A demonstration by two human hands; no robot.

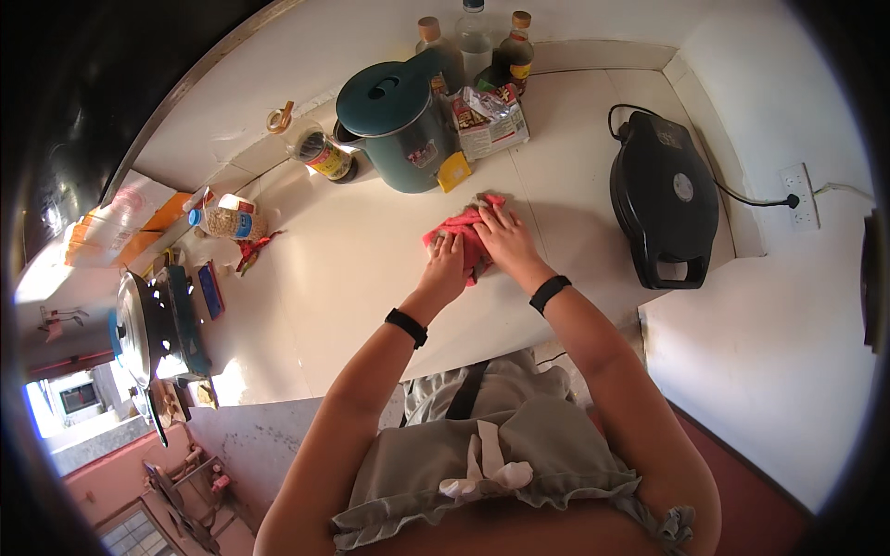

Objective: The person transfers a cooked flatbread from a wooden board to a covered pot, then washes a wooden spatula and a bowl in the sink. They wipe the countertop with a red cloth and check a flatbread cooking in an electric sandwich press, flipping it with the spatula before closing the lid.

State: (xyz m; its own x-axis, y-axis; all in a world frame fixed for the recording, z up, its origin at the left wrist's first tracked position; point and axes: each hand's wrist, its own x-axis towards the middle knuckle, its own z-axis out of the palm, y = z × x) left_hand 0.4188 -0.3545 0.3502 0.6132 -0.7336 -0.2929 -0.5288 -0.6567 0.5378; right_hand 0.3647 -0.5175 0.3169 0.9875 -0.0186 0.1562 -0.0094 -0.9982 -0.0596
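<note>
A red and grey cloth (475,243) lies bunched on the pale tiled countertop (348,292) in front of me. My left hand (445,265) grips its near left part, fingertips pressed into the fabric. Over its right side, my right hand (506,238) is laid with the fingers bent onto the cloth. Both wrists wear black bands. Just beyond the cloth is a small yellow packet (455,172), leaning against a dark green electric kettle (407,139) with its lid on. The cloth's underside is hidden.
Right of my hands sits a closed black electric griddle (667,201), its cable plugged into a wall socket (801,197). An open carton (490,125) and several bottles stand behind. Leftward are a sauce bottle (323,153), a bottle of beans (233,221) and a lidded pan (135,326) on a stove.
</note>
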